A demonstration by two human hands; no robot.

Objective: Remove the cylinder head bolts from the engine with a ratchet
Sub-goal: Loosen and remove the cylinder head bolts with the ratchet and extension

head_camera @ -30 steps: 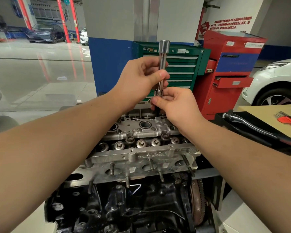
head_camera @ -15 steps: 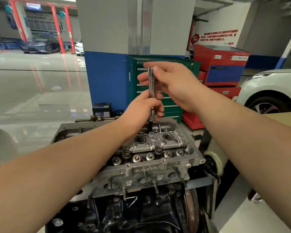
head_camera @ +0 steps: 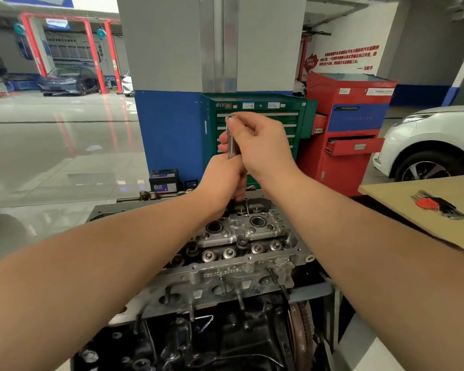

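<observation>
Black, greasy engine block (head_camera: 212, 341) nearest, with the bare grey aluminium cylinder head (head_camera: 241, 253) seated on top, studs sticking out of its near face. Above the head's far end, a long polished steel socket bar (head_camera: 231, 140) stands upright. Left hand (head_camera: 223, 183) curled around its lower part, right hand (head_camera: 263, 145) gripping the upper part, thumb pressed near the top end. To the right, a tan bench (head_camera: 402, 199) carries a red-holdered hex key set (head_camera: 437, 204). Beyond stand a green drawer cabinet (head_camera: 284, 113) and a red tool cart (head_camera: 351, 135).
</observation>
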